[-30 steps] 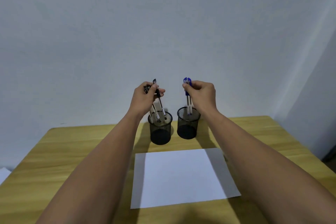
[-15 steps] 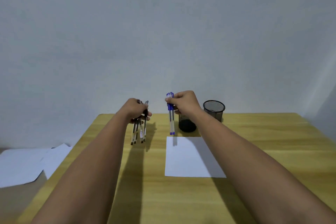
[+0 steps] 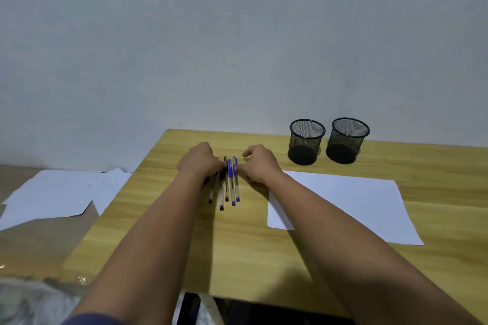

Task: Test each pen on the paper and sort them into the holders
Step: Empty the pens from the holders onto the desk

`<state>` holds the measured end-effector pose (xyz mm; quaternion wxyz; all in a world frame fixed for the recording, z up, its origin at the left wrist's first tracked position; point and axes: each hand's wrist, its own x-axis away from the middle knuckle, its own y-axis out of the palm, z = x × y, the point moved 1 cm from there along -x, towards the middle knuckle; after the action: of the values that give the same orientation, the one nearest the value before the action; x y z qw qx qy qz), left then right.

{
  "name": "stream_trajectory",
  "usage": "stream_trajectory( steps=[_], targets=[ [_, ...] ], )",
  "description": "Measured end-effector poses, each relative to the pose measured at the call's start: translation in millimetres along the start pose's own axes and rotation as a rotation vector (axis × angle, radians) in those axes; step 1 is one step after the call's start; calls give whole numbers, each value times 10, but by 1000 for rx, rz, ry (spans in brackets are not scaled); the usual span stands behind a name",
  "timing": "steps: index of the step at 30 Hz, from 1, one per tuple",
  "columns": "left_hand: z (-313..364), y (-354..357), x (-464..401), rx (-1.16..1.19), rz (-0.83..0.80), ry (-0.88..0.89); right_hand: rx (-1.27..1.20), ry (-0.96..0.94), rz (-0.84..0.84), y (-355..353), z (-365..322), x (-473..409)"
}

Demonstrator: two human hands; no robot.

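Observation:
Several pens lie side by side on the wooden table [image 3: 237,245], tips pointing toward me. The black pens [image 3: 221,194] are on the left and two blue pens [image 3: 234,187] on the right. My left hand [image 3: 200,162] covers the cap ends of the black pens, its fingers curled down over them. My right hand [image 3: 260,165] sits just right of the blue pens, thumb tip touching their caps and index finger lifted off. Two black mesh holders [image 3: 306,142] [image 3: 347,140] stand with nothing in them at the back right. A white sheet of paper [image 3: 356,200] lies in front of them.
Loose white sheets [image 3: 52,192] lie on a lower surface left of the table. The table's left edge runs close to the pens. A grey wall stands behind the table. Something dark shows under the near table edge [image 3: 192,306].
Both hands carried the pen bundles from above the holders leftward and down onto the table. The pens now lie flat. My view has shifted left, so the holders and paper sit to the right.

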<state>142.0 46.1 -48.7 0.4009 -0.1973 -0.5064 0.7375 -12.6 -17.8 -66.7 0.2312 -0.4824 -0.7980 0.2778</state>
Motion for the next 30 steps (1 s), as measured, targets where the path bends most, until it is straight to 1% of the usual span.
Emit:
stream_trajectory(
  steps=[3, 8, 13, 18, 24, 26, 28, 30],
  targets=[
    [-16, 22, 55, -79, 32, 33, 88, -38, 10, 5, -6, 10],
    [-95, 87, 70, -37, 62, 36, 168, -61, -7, 37, -25, 57],
    [-140, 106, 90, -20, 79, 49, 207, -8, -21, 99, -66, 92],
    [-147, 120, 100, -29, 84, 73, 232, 6, -20, 119, -108, 134],
    [-166, 119, 115, -28, 101, 88, 297, 25, 44, 154, -109, 213],
    [-143, 74, 149, -15, 149, 129, 291, 14, 64, 53, -139, 235],
    [-96, 29, 183, 43, 185, 226, 243, -7, 67, -111, -170, 263],
    [-1, -12, 251, 112, 157, 343, 127, -24, 50, -301, -185, 301]
  ],
)
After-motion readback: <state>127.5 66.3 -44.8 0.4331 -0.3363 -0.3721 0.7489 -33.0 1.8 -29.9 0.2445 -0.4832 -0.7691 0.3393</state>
